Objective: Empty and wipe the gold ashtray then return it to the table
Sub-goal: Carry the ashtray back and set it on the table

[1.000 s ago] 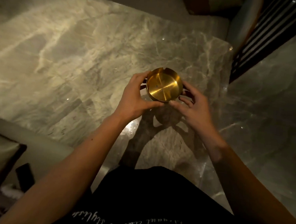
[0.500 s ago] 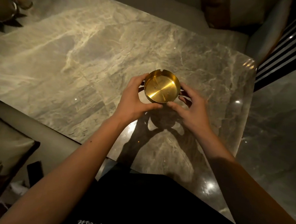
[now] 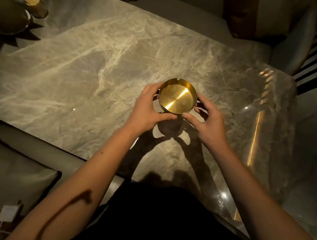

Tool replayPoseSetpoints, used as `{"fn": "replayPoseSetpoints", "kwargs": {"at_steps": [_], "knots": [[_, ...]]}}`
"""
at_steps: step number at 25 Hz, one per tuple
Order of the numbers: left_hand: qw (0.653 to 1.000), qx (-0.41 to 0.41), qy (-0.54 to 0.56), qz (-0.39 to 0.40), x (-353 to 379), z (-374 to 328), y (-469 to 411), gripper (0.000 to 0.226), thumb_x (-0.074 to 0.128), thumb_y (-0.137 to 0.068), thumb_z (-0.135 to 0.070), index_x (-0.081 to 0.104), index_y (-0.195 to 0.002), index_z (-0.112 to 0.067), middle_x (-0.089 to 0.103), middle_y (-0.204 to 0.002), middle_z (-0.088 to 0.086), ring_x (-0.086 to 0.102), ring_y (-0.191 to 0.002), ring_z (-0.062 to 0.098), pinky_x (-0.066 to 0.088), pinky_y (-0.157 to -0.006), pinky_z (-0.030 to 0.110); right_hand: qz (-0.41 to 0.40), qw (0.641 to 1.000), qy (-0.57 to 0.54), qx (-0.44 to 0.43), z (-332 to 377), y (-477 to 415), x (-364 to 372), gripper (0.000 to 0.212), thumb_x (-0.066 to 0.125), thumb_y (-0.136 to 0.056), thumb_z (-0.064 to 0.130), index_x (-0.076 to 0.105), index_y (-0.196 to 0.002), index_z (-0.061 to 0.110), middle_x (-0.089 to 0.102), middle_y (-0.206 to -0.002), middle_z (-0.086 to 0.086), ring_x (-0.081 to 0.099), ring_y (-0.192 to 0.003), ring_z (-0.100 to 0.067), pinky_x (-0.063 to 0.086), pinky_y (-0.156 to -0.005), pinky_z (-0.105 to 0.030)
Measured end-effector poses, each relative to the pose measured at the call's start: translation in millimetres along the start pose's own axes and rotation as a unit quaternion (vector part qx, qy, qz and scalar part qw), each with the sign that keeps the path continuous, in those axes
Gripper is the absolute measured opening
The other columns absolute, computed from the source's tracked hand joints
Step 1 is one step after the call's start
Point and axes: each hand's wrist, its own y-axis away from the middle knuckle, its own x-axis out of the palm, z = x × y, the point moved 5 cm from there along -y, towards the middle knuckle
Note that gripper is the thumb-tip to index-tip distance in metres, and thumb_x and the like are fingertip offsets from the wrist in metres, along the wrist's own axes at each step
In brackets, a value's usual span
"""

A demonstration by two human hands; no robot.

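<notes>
Now ashtray (image 3: 177,96) between left hand (image 3: 148,108), right hand (image 3: 208,121)

- My single view: head-worn wide-angle camera, facing forward and steeply down from above the table (image 3: 83,69).
- Close range; both forearms enter from the lower frame edge.
</notes>
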Motion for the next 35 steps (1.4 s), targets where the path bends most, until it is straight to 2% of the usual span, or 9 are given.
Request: {"fn": "replayPoseSetpoints", "kwargs": {"at_steps": [6, 10, 12, 17, 21, 24, 28, 32, 35], "knots": [[0.999, -0.022, -0.005, -0.038, -26.2, 9.1, -6.0, 0.100, 0.093, -0.055, -0.032, 0.045, -0.142, -0.018, 0.049, -0.137, 0.001, 0.051, -0.120, 0.012, 0.045, -0.107, 0.031, 0.046, 0.999, 0.004, -0.024, 11.2, -26.0, 23.0, 0.070, 0.080, -0.076, 0.026, 0.050, -0.138, 0.019, 0.059, -0.130, 0.000, 0.058, -0.117, -0.008, 0.049, -0.103, -0.028], [0.995, -0.051, -0.008, -0.081, -32.4, 15.4, 3.0, 0.098, 0.093, -0.057, -0.030, 0.044, -0.141, -0.019, 0.049, -0.137, 0.000, 0.050, -0.120, 0.009, 0.042, -0.103, 0.018, 0.092, 0.995, 0.003, -0.048, 12.5, -37.5, 32.0, 0.069, 0.080, -0.076, 0.026, 0.050, -0.138, 0.019, 0.058, -0.131, 0.000, 0.057, -0.118, -0.010, 0.049, -0.103, -0.029], [0.994, -0.063, -0.011, -0.088, -36.7, 20.6, 8.3, 0.098, 0.093, -0.057, -0.030, 0.044, -0.141, -0.018, 0.048, -0.137, 0.001, 0.050, -0.121, 0.011, 0.042, -0.103, 0.020, 0.107, 0.993, 0.003, -0.056, 12.5, -40.2, 41.3, 0.069, 0.079, -0.077, 0.026, 0.049, -0.139, 0.018, 0.058, -0.131, 0.000, 0.057, -0.118, -0.010, 0.049, -0.103, -0.028], [0.991, -0.080, -0.031, -0.101, -75.4, 41.2, 22.8, 0.097, 0.093, -0.056, -0.030, 0.046, -0.140, -0.019, 0.049, -0.131, -0.005, 0.050, -0.113, 0.005, 0.036, -0.093, -0.002, 0.133, 0.990, -0.023, -0.049, 24.1, -35.5, 86.1, 0.068, 0.079, -0.077, 0.028, 0.049, -0.139, 0.021, 0.058, -0.131, 0.001, 0.057, -0.118, -0.008, 0.048, -0.104, -0.028], [0.990, -0.078, -0.031, -0.110, -133.8, 69.6, 23.4, 0.098, 0.093, -0.056, -0.030, 0.045, -0.141, -0.020, 0.049, -0.135, -0.003, 0.051, -0.117, 0.007, 0.038, -0.097, 0.006, 0.136, 0.989, -0.010, -0.064, 54.4, -48.5, 142.4, 0.068, 0.080, -0.076, 0.027, 0.051, -0.137, 0.020, 0.059, -0.128, 0.004, 0.058, -0.114, -0.007, 0.049, -0.101, -0.025], [0.991, -0.074, -0.019, -0.114, -179.9, 97.5, 17.7, 0.099, 0.093, -0.056, -0.030, 0.044, -0.142, -0.021, 0.049, -0.134, -0.003, 0.049, -0.116, 0.006, 0.037, -0.095, 0.002, 0.121, 0.990, 0.001, -0.077, 81.2, -59.1, 186.9, 0.067, 0.081, -0.075, 0.028, 0.053, -0.136, 0.020, 0.059, -0.122, 0.008, 0.059, -0.111, -0.004, 0.050, -0.099, -0.023], [0.993, -0.072, -0.010, -0.097, -251.7, 142.8, 11.2, 0.097, 0.093, -0.057, -0.027, 0.044, -0.140, -0.023, 0.047, -0.133, -0.008, 0.046, -0.116, 0.003, 0.033, -0.092, -0.002, 0.114, 0.990, 0.018, -0.079, 114.4, -69.8, 263.8, 0.068, 0.080, -0.076, 0.031, 0.052, -0.136, 0.018, 0.060, -0.126, 0.003, 0.060, -0.112, -0.007, 0.050, -0.099, -0.026], [0.988, -0.095, 0.024, -0.116, -327.5, 193.7, 20.8, 0.095, 0.092, -0.058, -0.025, 0.044, -0.140, -0.026, 0.045, -0.133, -0.011, 0.047, -0.118, 0.002, 0.034, -0.092, -0.004, 0.144, 0.986, 0.037, -0.081, 149.6, -81.7, 350.4, 0.071, 0.080, -0.075, 0.034, 0.051, -0.137, 0.018, 0.059, -0.127, 0.004, 0.060, -0.112, -0.009, 0.050, -0.098, -0.027], [0.982, -0.110, 0.046, -0.145, -377.0, 221.1, 34.6, 0.093, 0.092, -0.059, -0.020, 0.045, -0.139, -0.025, 0.047, -0.136, -0.007, 0.048, -0.119, 0.004, 0.039, -0.094, 0.004, 0.175, 0.979, 0.048, -0.097, 176.6, -86.6, 404.4, 0.071, 0.079, -0.075, 0.035, 0.050, -0.138, 0.016, 0.058, -0.127, 0.004, 0.059, -0.111, -0.007, 0.049, -0.096, -0.019]]}}
